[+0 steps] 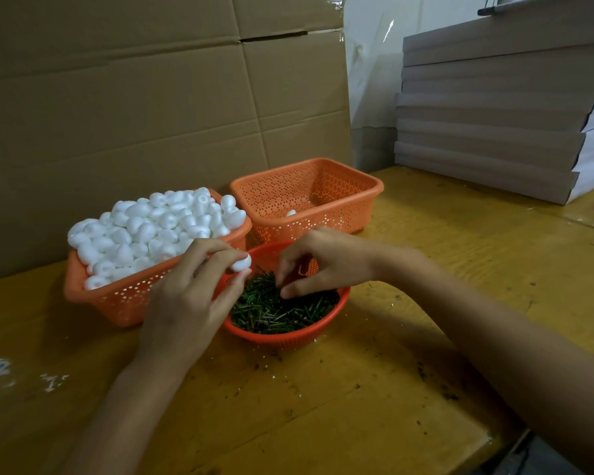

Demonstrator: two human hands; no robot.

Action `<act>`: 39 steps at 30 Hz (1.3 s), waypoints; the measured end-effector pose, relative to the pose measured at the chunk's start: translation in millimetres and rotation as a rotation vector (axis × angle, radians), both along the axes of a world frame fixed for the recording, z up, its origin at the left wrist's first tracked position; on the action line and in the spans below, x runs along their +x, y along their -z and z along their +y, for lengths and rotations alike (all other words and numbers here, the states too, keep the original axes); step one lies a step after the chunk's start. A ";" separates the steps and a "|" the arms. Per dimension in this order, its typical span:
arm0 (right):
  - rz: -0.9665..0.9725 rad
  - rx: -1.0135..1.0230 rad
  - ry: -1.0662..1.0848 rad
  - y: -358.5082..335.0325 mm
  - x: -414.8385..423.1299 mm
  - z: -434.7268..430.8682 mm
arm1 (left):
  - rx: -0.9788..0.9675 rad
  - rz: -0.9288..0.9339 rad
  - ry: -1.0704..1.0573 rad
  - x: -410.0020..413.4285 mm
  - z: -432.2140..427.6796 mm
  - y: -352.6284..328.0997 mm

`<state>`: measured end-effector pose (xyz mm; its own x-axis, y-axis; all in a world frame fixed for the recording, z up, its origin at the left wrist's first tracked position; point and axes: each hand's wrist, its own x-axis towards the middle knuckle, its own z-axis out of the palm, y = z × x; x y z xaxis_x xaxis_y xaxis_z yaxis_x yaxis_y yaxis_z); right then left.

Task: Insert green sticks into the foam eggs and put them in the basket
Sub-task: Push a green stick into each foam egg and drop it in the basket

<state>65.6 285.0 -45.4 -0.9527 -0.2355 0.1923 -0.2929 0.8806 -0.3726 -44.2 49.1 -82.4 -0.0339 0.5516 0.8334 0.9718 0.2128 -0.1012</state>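
Head view: two hands at work on a yellow wooden tabletop (357,389).
The left hand (186,296) pinches one white foam egg (241,263) in its fingers above the round orange basket (288,339) of green sticks (278,310). The right hand (318,260) dips curled fingers into the sticks, grip unclear. The rear perforated orange basket (323,186) holds a lone egg (291,212).

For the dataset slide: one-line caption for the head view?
Left hand pinches a foam egg while right hand reaches into green sticks in the round basket.
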 end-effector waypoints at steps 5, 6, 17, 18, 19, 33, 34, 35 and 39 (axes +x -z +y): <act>-0.056 0.004 -0.042 0.7 0.6 -0.1 | -0.039 -0.011 -0.005 0.9 -0.9 -2.2; -0.053 -0.003 -0.042 0.4 0.7 -0.3 | -0.042 -0.006 -0.012 1.1 -0.7 -1.8; -0.068 -0.081 -0.049 0.4 0.0 0.5 | -0.033 -0.040 -0.014 1.6 -0.9 -1.7; -0.066 -0.077 -0.050 0.6 0.1 0.6 | -0.034 -0.041 -0.017 2.0 -0.9 -2.1; -0.063 -0.070 -0.049 0.9 -0.1 0.6 | -0.035 -0.039 -0.020 2.2 -0.7 -2.4; -0.057 0.059 -0.003 6.0 -3.5 -2.2 | -0.032 -0.085 -0.029 3.3 -1.2 -0.7; -0.045 0.065 -0.002 5.9 -3.7 -2.5 | -0.040 -0.086 -0.024 3.5 -1.3 -0.9; -0.033 0.069 -0.002 5.7 -3.7 -3.0 | -0.049 -0.086 -0.019 3.6 -1.5 -1.1; 0.006 0.057 0.013 3.6 -2.2 -6.2 | -0.053 -0.065 -0.022 3.1 -2.3 -2.1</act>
<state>63.5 278.8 -49.0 -0.9545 -0.2339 0.1847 -0.2835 0.9039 -0.3203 -41.1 46.8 -80.3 -0.0995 0.5936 0.7986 0.9720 0.2298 -0.0497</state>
